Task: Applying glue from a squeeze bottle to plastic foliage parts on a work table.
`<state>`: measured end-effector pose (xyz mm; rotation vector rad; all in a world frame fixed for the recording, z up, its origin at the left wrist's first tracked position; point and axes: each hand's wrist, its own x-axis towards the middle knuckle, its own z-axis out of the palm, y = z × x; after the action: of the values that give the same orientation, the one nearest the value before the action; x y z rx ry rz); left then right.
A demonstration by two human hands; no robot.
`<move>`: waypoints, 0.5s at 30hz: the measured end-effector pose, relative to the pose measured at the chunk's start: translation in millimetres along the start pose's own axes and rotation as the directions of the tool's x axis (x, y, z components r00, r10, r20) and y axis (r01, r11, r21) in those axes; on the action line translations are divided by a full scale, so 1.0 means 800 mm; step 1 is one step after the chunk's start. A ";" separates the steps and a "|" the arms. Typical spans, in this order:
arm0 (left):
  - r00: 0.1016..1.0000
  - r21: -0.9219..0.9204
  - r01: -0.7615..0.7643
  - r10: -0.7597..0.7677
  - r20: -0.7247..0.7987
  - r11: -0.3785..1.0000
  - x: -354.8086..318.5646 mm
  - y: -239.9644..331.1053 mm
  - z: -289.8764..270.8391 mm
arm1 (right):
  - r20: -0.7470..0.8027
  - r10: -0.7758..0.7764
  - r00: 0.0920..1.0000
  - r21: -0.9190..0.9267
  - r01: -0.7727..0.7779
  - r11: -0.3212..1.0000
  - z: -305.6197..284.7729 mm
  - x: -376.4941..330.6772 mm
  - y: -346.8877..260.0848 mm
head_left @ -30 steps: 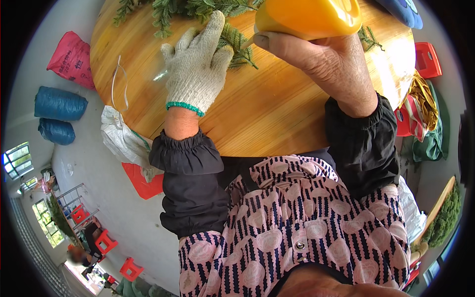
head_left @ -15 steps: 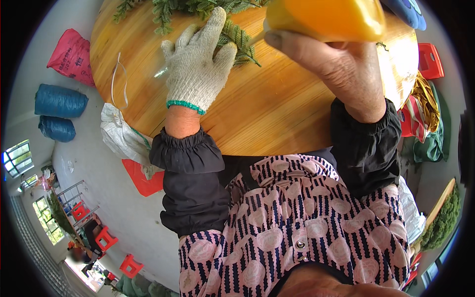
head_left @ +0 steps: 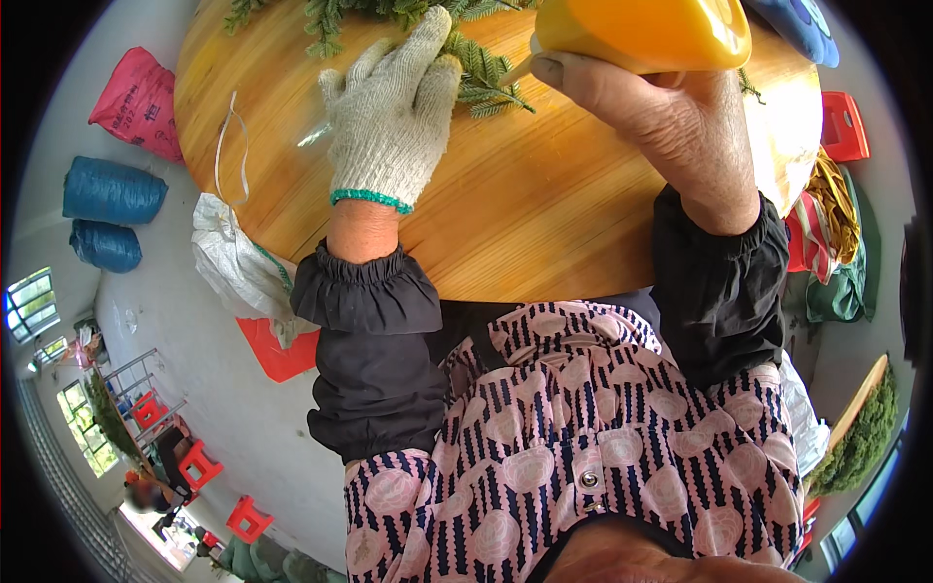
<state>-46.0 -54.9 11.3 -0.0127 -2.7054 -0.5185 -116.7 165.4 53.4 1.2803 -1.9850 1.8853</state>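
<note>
My left hand (head_left: 391, 121), in a white knitted glove with a green cuff edge, has its fingers on an artificial pine branch (head_left: 483, 76). A sprig of it comes out between thumb and forefinger; the fingertips are partly hidden in the greenery. My bare right hand (head_left: 646, 112) grips a yellow plastic bottle (head_left: 646, 34), its thumb near the base of the thin nozzle (head_left: 517, 71). That nozzle slants down-left to the sprig beside my left thumb. The bottle's far part runs out of the top of the view.
Under both hands is a round wooden table (head_left: 544, 223). A blue item (head_left: 802, 29) lies at its far right. A white woven sack (head_left: 233, 257) and a red stool (head_left: 282, 348) stand by the left edge. Blue bundles (head_left: 115, 189) and a pink sack (head_left: 141, 102) are farther left.
The bottle's nozzle and the sprig by my left thumb are slightly farther right. The bottle has tilted a little. Both hands keep their hold, and the whole view has shifted slightly.
</note>
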 end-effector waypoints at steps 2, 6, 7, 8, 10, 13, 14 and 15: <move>0.992 0.042 -0.079 0.083 -0.092 0.996 0.000 -0.001 0.004 | 0.024 -0.003 1.000 0.006 0.003 1.000 -0.005 0.003 0.003; 1.000 0.112 -0.015 0.015 0.001 0.994 0.003 0.014 -0.009 | -0.005 0.082 0.997 -0.005 -0.082 0.997 -0.007 0.008 -0.024; 1.000 0.106 -0.014 0.013 0.004 0.994 0.003 0.014 -0.009 | -0.003 0.081 0.997 -0.003 -0.081 0.997 -0.012 0.014 -0.018; 1.000 0.101 -0.013 0.012 0.006 0.995 0.003 0.014 -0.009 | -0.042 -0.186 0.982 -0.325 0.163 0.931 -0.020 0.023 -0.005; 0.998 0.134 -0.029 0.035 -0.044 0.990 -0.001 0.011 -0.001 | 0.007 -0.436 0.900 -0.617 0.347 0.707 -0.022 0.030 -0.008; 0.992 0.178 -0.052 0.071 -0.100 0.983 -0.003 0.012 0.004 | 0.125 -0.306 0.944 -0.609 0.317 0.727 -0.022 0.026 -0.018; 0.991 0.185 -0.061 0.081 -0.107 0.981 -0.002 0.012 0.004 | 0.037 -0.362 0.931 -0.702 0.283 0.654 -0.021 0.027 -0.002; 0.991 0.179 -0.064 0.084 -0.105 0.982 0.001 0.012 0.007 | -0.043 -0.421 0.906 -0.787 0.229 0.573 -0.022 0.026 0.008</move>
<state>-48.2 -44.4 10.2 -0.0356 -2.6187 -0.2495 -141.9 170.2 64.8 0.9951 -1.8931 0.7684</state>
